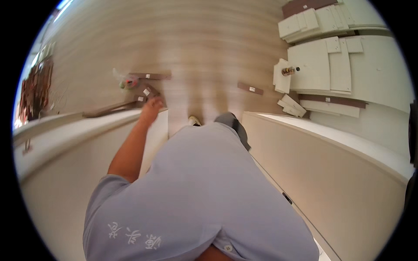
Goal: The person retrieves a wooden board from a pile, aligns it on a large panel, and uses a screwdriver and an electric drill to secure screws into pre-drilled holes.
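Note:
My left hand (pixel 151 110) is at the far end of a white panel (pixel 78 152) standing on my left, close to its upper edge. Motion smears its fingers, so their grip cannot be made out. Just beyond it, brown boards (pixel 146 92) with white labels lie on the floor, and a long brown strip (pixel 109 108) runs leftward beside the panel's edge. I cannot tell whether the hand touches any of these. My right hand is out of view.
On my right stands another pale panel (pixel 322 161) with a small dark fitting (pixel 287 198). White boards (pixel 309 65) lie stacked beyond it, a bottle-like container (pixel 288 71) on them. A labelled brown strip (pixel 250 88) and a plastic bag (pixel 128 82) rest on the wooden floor (pixel 196 39).

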`<move>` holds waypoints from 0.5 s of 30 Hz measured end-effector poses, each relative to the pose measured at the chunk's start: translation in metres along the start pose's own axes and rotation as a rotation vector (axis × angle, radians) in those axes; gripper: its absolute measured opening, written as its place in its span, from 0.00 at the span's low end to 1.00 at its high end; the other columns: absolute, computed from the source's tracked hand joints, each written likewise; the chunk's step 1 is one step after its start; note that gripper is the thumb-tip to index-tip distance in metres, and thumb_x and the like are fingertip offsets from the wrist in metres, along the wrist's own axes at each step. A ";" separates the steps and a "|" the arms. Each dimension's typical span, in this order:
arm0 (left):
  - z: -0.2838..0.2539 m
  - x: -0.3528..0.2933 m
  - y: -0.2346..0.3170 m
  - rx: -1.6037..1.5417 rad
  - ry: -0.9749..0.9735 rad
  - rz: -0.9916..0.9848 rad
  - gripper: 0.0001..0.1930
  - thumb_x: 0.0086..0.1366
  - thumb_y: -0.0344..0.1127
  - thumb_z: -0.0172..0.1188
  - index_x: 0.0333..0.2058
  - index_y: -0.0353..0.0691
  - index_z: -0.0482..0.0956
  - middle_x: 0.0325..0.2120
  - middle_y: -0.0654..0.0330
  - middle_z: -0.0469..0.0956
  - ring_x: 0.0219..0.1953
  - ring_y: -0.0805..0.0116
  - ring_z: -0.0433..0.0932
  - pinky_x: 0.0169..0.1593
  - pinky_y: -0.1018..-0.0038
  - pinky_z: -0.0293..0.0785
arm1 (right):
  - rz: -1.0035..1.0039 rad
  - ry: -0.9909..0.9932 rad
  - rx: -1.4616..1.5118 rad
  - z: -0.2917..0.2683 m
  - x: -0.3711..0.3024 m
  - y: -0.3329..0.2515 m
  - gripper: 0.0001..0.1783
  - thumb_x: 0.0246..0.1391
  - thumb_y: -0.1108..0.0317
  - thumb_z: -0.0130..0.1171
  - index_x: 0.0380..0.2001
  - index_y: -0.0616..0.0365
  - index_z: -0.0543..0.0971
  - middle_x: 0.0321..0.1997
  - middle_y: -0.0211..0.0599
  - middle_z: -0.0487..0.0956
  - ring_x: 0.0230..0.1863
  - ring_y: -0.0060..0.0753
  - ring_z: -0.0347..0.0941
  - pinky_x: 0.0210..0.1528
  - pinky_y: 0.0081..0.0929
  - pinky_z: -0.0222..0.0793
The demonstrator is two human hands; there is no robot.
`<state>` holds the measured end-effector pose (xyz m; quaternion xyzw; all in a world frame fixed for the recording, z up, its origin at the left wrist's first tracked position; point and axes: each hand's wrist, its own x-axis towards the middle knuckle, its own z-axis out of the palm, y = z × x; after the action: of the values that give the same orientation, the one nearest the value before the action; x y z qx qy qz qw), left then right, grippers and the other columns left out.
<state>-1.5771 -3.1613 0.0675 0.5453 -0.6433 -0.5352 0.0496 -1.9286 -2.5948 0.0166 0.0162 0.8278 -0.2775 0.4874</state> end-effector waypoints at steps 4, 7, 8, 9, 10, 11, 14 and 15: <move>-0.047 0.103 0.072 -0.396 0.066 0.058 0.14 0.71 0.38 0.59 0.50 0.41 0.84 0.37 0.63 0.84 0.41 0.72 0.79 0.49 0.71 0.75 | -0.021 -0.005 -0.039 0.016 0.070 -0.130 0.12 0.63 0.66 0.58 0.47 0.55 0.83 0.43 0.33 0.84 0.40 0.30 0.79 0.39 0.30 0.75; -0.072 0.154 0.040 -0.162 0.102 -0.072 0.13 0.70 0.39 0.60 0.49 0.43 0.83 0.34 0.61 0.83 0.36 0.70 0.79 0.45 0.69 0.76 | -0.048 -0.071 -0.140 0.030 0.146 -0.214 0.12 0.62 0.66 0.58 0.47 0.55 0.84 0.42 0.32 0.84 0.38 0.30 0.78 0.38 0.30 0.74; -0.091 0.169 0.010 -0.150 0.121 -0.082 0.12 0.69 0.40 0.62 0.47 0.43 0.82 0.33 0.60 0.83 0.35 0.68 0.79 0.43 0.68 0.77 | -0.074 -0.122 -0.193 0.038 0.181 -0.242 0.12 0.62 0.67 0.58 0.47 0.55 0.84 0.42 0.32 0.84 0.38 0.31 0.78 0.38 0.30 0.74; -0.099 0.165 -0.028 -0.138 0.133 -0.103 0.11 0.68 0.41 0.63 0.45 0.43 0.82 0.32 0.58 0.83 0.34 0.67 0.80 0.42 0.67 0.77 | -0.095 -0.175 -0.261 0.046 0.212 -0.266 0.12 0.62 0.67 0.58 0.47 0.54 0.84 0.41 0.32 0.84 0.38 0.31 0.78 0.38 0.29 0.74; -0.108 0.167 -0.075 0.410 0.257 -0.097 0.11 0.65 0.41 0.64 0.39 0.40 0.82 0.32 0.55 0.83 0.35 0.63 0.82 0.41 0.65 0.77 | -0.105 -0.221 -0.303 0.055 0.236 -0.281 0.12 0.62 0.67 0.58 0.46 0.54 0.84 0.41 0.32 0.84 0.37 0.31 0.78 0.37 0.29 0.74; -0.115 0.169 -0.058 0.118 0.106 -0.278 0.12 0.64 0.42 0.64 0.39 0.39 0.83 0.37 0.51 0.85 0.39 0.59 0.85 0.44 0.62 0.79 | -0.179 -0.216 -0.360 0.050 0.284 -0.293 0.12 0.62 0.67 0.58 0.46 0.54 0.84 0.40 0.31 0.84 0.37 0.31 0.78 0.37 0.29 0.74; -0.100 0.106 -0.087 0.156 -0.039 -0.662 0.13 0.64 0.42 0.63 0.40 0.39 0.85 0.42 0.47 0.86 0.46 0.53 0.85 0.50 0.61 0.80 | -0.334 -0.353 -0.311 0.025 0.383 -0.457 0.12 0.62 0.69 0.56 0.48 0.53 0.82 0.39 0.32 0.82 0.34 0.31 0.76 0.33 0.28 0.72; -0.090 0.090 -0.096 0.236 -0.004 -0.636 0.13 0.64 0.42 0.64 0.40 0.40 0.85 0.43 0.47 0.86 0.47 0.52 0.85 0.51 0.61 0.81 | -0.261 -0.406 -0.173 0.017 0.382 -0.532 0.13 0.63 0.71 0.54 0.49 0.53 0.80 0.38 0.32 0.81 0.31 0.30 0.75 0.29 0.27 0.69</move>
<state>-1.4932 -3.2703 -0.0130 0.7196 -0.4985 -0.4467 -0.1847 -2.2737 -3.1459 -0.0652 -0.1885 0.7287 -0.2640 0.6031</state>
